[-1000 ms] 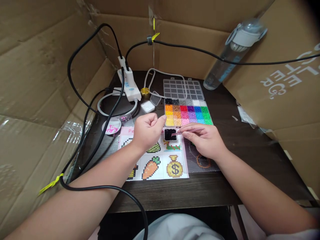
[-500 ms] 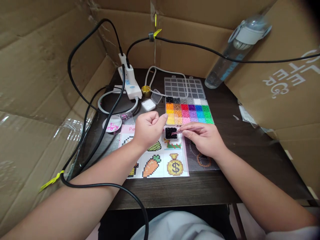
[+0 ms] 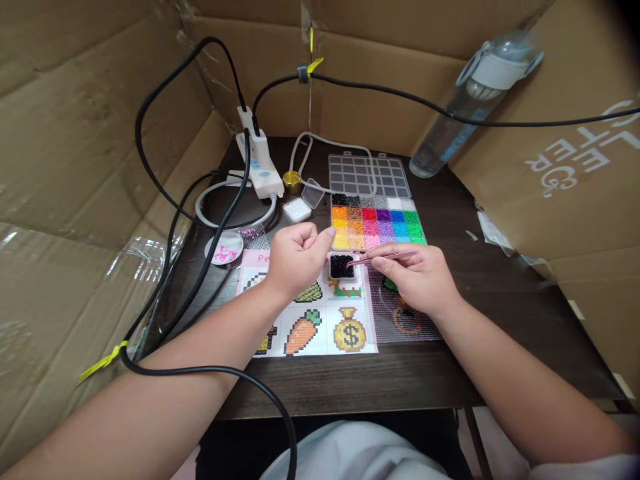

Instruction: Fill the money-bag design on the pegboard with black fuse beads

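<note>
My right hand point(image 3: 420, 280) pinches a pair of pink tweezers point(image 3: 383, 257) between thumb and fingers, with the thin shaft running out to the left of my knuckles. Its tip sits at the edge of the small tray of black beads point(image 3: 341, 266), which lies just beyond my fingertips, between my two hands. I cannot tell whether a bead is caught in the tip. My left hand point(image 3: 295, 257) is curled into a loose fist just left of that tray, thumb on top. It grips nothing that I can see. Under both hands lies the pattern sheet point(image 3: 305, 313), and the carrot and money-bag pictures show nearer to me than my left wrist. The heel of my right hand rests on a clear pegboard point(image 3: 395, 320), where a brown ring of beads shows below my palm. Just past my knuckles is the bead box point(image 3: 377, 223) with its rows of colours, and its open lid point(image 3: 369, 176) lies farther back. Left of my left hand, a little apart, sits a round dish point(image 3: 225, 250) with pink beads. Beyond that hand are a small white container point(image 3: 297, 210) and a white power strip point(image 3: 260, 167). A black cable point(image 3: 200, 370) crosses over my left forearm. Far beyond my right hand a water bottle point(image 3: 470, 100) leans on the cardboard wall point(image 3: 75, 133) that rings the dark worktop point(image 3: 500, 293).
</note>
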`<state>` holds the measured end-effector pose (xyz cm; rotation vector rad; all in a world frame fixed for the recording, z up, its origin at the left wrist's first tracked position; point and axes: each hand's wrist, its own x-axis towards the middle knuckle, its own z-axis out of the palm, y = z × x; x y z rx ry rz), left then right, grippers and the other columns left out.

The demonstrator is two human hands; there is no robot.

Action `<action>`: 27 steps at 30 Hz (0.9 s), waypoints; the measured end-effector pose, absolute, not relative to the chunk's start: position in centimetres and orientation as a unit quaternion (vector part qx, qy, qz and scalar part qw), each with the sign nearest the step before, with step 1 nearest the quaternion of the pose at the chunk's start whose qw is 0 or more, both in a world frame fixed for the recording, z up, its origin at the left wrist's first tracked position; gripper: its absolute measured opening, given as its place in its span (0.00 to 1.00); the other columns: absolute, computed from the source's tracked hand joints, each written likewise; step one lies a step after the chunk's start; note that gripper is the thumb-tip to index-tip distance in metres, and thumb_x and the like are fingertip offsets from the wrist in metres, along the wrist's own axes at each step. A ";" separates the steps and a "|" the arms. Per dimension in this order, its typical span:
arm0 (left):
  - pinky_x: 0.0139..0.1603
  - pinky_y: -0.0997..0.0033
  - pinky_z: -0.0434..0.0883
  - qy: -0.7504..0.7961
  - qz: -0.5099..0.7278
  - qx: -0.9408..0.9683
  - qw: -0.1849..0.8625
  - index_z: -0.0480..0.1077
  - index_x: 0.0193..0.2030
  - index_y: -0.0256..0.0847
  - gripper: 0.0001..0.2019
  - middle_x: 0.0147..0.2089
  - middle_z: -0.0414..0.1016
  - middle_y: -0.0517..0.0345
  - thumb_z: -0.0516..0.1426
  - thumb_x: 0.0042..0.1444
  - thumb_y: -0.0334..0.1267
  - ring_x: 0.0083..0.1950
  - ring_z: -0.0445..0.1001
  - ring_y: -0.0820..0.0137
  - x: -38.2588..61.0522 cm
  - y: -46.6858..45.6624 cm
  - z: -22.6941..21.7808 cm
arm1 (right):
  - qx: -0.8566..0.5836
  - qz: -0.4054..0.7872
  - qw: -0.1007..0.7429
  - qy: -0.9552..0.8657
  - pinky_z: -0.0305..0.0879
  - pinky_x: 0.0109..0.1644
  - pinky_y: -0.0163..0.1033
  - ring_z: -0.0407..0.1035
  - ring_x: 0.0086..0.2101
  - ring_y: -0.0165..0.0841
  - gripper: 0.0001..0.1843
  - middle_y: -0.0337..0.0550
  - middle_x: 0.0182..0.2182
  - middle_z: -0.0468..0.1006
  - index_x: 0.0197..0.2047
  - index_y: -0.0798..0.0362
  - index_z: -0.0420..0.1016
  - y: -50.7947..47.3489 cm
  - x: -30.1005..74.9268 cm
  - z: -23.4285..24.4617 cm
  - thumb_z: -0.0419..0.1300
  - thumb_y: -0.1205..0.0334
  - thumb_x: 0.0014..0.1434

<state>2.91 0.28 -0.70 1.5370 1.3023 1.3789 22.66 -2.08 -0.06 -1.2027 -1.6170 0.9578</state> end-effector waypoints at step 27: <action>0.21 0.67 0.50 0.519 0.528 0.603 0.296 0.50 0.14 0.39 0.26 0.14 0.52 0.66 0.62 0.53 0.34 0.18 0.54 0.78 2.9 0.9 -1.0 | -0.412 0.446 0.432 -0.667 0.72 0.39 0.49 0.77 0.32 0.40 0.04 0.45 0.30 0.85 0.35 0.45 0.85 -6.9 34.6 -2.7 0.68 0.62 0.55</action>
